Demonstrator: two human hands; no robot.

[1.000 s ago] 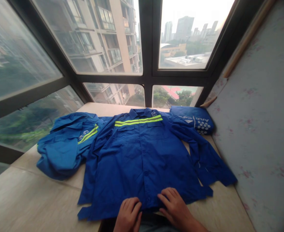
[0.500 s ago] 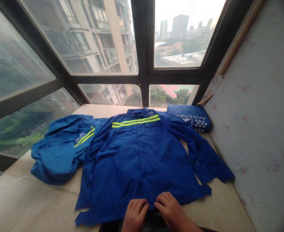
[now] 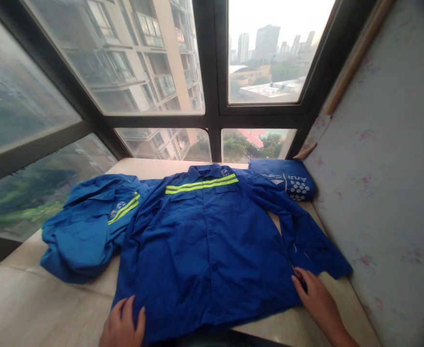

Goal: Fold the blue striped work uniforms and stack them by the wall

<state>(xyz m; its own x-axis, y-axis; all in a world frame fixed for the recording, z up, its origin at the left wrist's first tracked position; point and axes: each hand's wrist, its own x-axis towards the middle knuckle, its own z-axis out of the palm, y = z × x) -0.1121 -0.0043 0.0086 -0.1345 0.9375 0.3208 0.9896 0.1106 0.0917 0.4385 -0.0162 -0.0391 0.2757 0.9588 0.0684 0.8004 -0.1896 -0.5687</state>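
A dark blue work jacket [image 3: 183, 250] lies spread front up on the pale surface, its collar toward the window and a yellow-green reflective stripe [image 3: 201, 184] across the chest. At its lower left corner, my left hand [image 3: 122, 324] rests on the cloth with fingers apart. My right hand [image 3: 315, 295] is at the lower right edge beside the sleeve [image 3: 316, 241], thumb and fingertips close together on the cloth edge. The hem's side tabs are hidden by my hands.
A lighter blue jacket [image 3: 82, 236] lies bunched to the left. A folded blue bundle with white print [image 3: 280, 176] sits at the back right against the floral wall [image 3: 389, 193]. Dark window frames [image 3: 212, 120] bound the pale surface [image 3: 49, 308] behind and on the left.
My hands have moved apart from the middle of the jacket's hem, the left to its left corner and the right to its right edge. The side tabs no longer show sticking out.
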